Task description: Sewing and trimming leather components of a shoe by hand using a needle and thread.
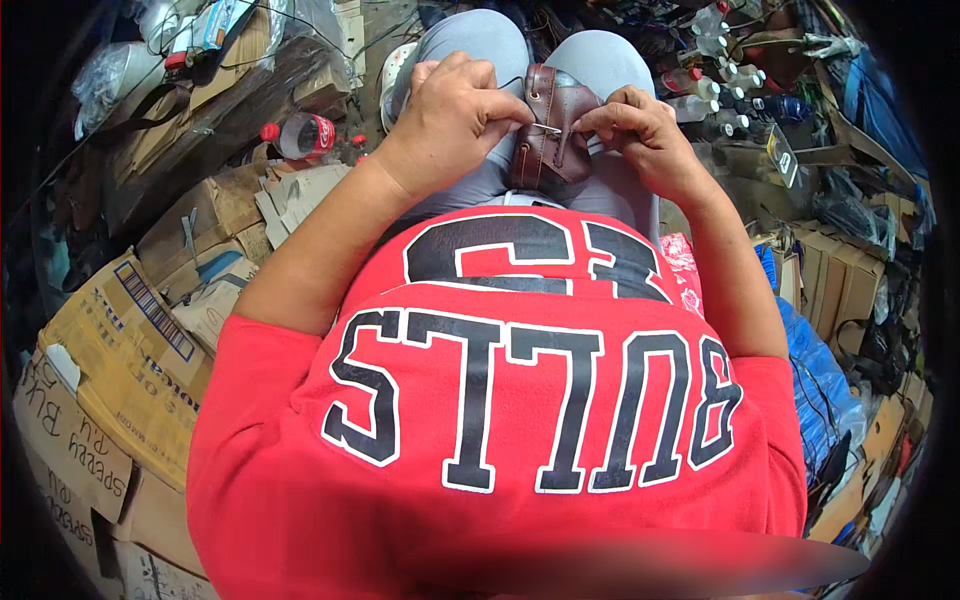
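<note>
A brown leather boat shoe (549,172) with light stitching and metal eyelets rests between my grey-clad knees (603,62). My left hand (458,118) is closed in a pinch at the shoe's left side. From its fingertips a thin, shiny, needle-like piece (547,129) points across the leather. On the opposite side my right hand (642,140) pinches with thumb and forefinger close against the shoe. What those fingers hold is too small to make out. A thin dark cord curves beside the left fingers.
Flattened cardboard boxes (125,340) pile up on the left. Near my left forearm lies a plastic bottle with a red cap (304,136). Several small bottles (715,85) stand beyond my right hand. Blue plastic sheeting (815,365) and more cardboard (838,275) are at the right.
</note>
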A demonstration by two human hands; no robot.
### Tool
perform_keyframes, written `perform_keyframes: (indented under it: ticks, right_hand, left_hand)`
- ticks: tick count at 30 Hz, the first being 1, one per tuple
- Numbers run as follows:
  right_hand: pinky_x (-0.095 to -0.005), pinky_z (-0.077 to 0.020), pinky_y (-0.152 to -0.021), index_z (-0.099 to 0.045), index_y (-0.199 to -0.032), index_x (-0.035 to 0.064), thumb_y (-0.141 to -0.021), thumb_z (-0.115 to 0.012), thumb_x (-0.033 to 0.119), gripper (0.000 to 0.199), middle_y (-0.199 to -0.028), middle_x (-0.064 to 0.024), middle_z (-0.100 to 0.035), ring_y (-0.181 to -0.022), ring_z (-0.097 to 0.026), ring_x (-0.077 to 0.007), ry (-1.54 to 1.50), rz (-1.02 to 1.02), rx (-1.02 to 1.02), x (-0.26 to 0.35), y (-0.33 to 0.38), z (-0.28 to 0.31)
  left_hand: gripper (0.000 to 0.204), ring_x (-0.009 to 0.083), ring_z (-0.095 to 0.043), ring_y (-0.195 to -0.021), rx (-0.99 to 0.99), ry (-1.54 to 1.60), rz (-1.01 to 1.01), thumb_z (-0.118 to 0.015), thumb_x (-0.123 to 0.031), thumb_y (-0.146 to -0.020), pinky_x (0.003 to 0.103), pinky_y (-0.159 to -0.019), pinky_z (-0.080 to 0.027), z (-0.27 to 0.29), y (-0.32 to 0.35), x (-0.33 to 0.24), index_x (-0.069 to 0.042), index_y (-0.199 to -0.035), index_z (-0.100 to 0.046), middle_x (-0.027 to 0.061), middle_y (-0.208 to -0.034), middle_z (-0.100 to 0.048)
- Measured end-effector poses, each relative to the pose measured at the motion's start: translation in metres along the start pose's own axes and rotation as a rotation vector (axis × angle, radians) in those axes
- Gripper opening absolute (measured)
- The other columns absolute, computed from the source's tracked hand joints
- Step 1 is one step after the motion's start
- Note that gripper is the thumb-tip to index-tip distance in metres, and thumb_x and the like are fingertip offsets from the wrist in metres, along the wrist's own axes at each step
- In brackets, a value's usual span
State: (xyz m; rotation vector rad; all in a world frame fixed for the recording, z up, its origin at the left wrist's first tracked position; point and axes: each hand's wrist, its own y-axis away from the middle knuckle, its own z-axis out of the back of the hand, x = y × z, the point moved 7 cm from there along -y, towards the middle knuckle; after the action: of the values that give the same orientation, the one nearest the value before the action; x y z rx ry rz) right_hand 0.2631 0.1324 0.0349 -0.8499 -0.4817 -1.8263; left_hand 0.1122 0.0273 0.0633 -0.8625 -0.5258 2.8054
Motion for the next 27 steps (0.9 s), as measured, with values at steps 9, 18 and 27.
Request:
perform_keyframes:
  ticks: [9, 18, 27]
  right_hand:
    - [-0.0251, -0.0382, -0.073, -0.071, -0.102, 0.0138, -0.058, -0.045, -0.01, 0.056, -0.071, 0.0001, -0.05, -0.074, -0.047, -0.0132, -0.056, -0.015, 0.064, -0.005, 0.004, -0.003]
    - [-0.0263, -0.0384, -0.082, -0.072, -0.101, 0.0216, -0.069, -0.058, -0.002, 0.042, -0.073, 0.0027, -0.058, -0.08, -0.051, -0.0143, -0.074, -0.105, 0.091, -0.011, 0.0, -0.004]
    - [-0.0291, -0.0361, -0.084, -0.072, -0.099, 0.0211, -0.073, -0.066, 0.008, 0.03, -0.074, 0.0031, -0.06, -0.081, -0.051, -0.0152, -0.013, -0.029, -0.061, -0.007, -0.003, -0.009]
  left_hand:
    - [0.02, 0.0172, -0.048, -0.076, 0.062, 0.06, -0.003, -0.068, -0.008, -0.073, 0.031, -0.074, -0.031, -0.006, 0.008, -0.004, -0.019, -0.09, -0.071, -0.001, -0.07, -0.048]
    - [0.022, 0.0155, -0.047, -0.075, 0.06, 0.143, 0.02, -0.069, -0.009, -0.073, 0.03, -0.073, -0.031, -0.014, 0.009, 0.012, -0.02, -0.092, -0.072, -0.0024, -0.066, -0.046]
    - [0.011, 0.0166, -0.054, -0.077, 0.08, 0.281, 0.198, -0.07, -0.013, -0.072, 0.032, -0.081, -0.033, -0.031, 0.002, 0.021, -0.013, -0.083, -0.067, -0.0006, -0.072, -0.061]
